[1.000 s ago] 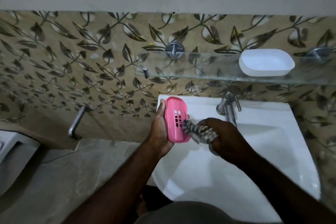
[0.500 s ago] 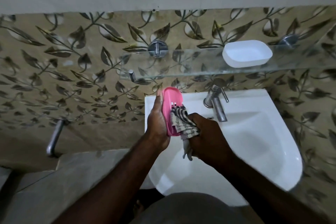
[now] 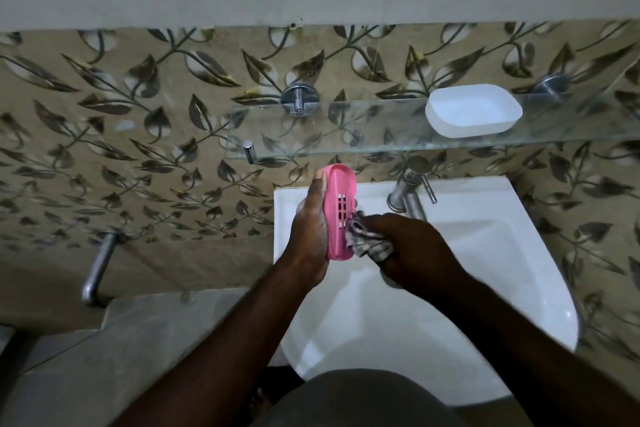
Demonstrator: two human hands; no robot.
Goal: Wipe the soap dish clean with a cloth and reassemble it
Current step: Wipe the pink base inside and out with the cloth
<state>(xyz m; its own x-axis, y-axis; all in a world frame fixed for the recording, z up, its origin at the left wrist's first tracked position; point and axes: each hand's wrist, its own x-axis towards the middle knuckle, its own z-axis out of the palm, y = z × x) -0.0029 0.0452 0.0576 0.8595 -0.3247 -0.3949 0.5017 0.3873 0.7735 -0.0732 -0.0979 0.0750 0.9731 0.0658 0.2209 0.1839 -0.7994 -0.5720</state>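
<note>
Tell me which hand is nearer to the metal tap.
Right. The right hand, gripping the striped cloth, sits just in front of the metal tap. The left hand holds the pink slotted soap dish tray farther off, to its left.

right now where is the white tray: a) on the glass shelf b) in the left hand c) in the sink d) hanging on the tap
a: the white tray sits on the glass shelf, above the sink.
</note>
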